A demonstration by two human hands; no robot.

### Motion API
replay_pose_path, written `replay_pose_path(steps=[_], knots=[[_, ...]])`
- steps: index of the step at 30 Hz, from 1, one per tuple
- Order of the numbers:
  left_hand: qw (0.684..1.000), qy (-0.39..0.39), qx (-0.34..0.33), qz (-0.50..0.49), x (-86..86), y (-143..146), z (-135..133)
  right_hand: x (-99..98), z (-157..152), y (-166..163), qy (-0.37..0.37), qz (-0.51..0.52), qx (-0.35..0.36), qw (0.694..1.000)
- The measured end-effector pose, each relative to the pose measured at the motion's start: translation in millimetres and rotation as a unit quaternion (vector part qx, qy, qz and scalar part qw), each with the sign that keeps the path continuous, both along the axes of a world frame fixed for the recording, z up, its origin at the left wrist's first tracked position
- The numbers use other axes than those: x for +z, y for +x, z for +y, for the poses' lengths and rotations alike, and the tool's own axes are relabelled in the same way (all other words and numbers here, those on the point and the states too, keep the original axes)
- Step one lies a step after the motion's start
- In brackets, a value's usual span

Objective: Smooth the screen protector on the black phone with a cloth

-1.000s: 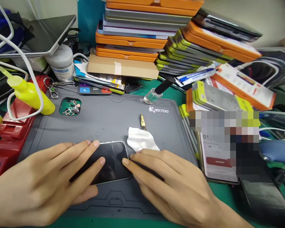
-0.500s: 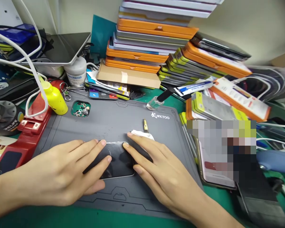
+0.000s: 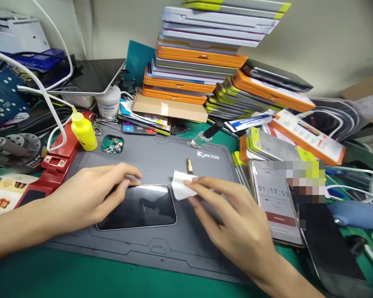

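Note:
A smartphone (image 3: 143,209) with a dark glossy screen lies face up on the grey work mat (image 3: 155,265). My left hand (image 3: 107,188) is at its far left corner, fingers bent and closed around the edge there. To the right of the phone, my right hand (image 3: 233,211) pinches a small white wipe (image 3: 180,186) between thumb and fingers, just off the phone's right end. A brass-tipped tool (image 3: 190,166) lies behind the wipe, its rear part hidden. Near the mat's far right corner is a small clear glass bottle (image 3: 199,141) with a black cap.
Stacked orange and grey cases (image 3: 202,56) rise at the back. A yellow bottle (image 3: 84,131) stands by a red device (image 3: 57,161) on the left. Small metal parts (image 3: 112,145) fill a mat recess. On the right lie a phone showing a timer (image 3: 275,198) and a blue air blower (image 3: 357,213).
Both hands have lifted off the phone's screen. My left hand has drawn back to its far left corner; my right has moved right and taken hold of the wipe. The view has shifted slightly.

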State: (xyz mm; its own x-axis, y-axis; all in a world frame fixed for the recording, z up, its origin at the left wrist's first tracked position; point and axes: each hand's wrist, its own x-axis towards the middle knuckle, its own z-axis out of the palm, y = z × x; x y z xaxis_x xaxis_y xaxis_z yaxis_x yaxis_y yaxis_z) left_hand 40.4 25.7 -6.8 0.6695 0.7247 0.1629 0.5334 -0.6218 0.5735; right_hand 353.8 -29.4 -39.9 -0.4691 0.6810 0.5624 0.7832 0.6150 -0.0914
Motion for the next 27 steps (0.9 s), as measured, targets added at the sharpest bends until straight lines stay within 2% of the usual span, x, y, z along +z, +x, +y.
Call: replay_pose_path(steps=[2, 4, 8, 12, 19, 27], knots=[[0.996, -0.083, 0.038, -0.013, 2.4, -0.3, 3.6, -2.4, 7.1, 5.6, -0.005, -0.011, -0.016, 1.0], [0.986, -0.139, 0.079, -0.035, 4.6, 0.2, 7.2, -5.2, 13.5, 10.7, -0.04, -0.003, 0.0, 0.999], [0.97, -0.193, 0.129, -0.075, 7.9, 0.9, 9.8, -5.1, 13.9, 11.0, -0.064, 0.053, 0.017, 0.996], [0.965, -0.206, 0.137, -0.09, 10.0, 0.1, 7.6, 0.9, 1.2, -4.9, -0.063, 0.094, 0.051, 0.992], [0.927, -0.285, 0.13, -0.209, 5.1, 1.9, 9.0, 3.6, -10.1, -21.2, -0.057, -0.001, 0.122, 0.991], [0.917, -0.303, 0.112, -0.236, -1.6, 1.9, 11.0, 7.4, -6.5, -41.5, -0.073, -0.061, 0.178, 0.979]])
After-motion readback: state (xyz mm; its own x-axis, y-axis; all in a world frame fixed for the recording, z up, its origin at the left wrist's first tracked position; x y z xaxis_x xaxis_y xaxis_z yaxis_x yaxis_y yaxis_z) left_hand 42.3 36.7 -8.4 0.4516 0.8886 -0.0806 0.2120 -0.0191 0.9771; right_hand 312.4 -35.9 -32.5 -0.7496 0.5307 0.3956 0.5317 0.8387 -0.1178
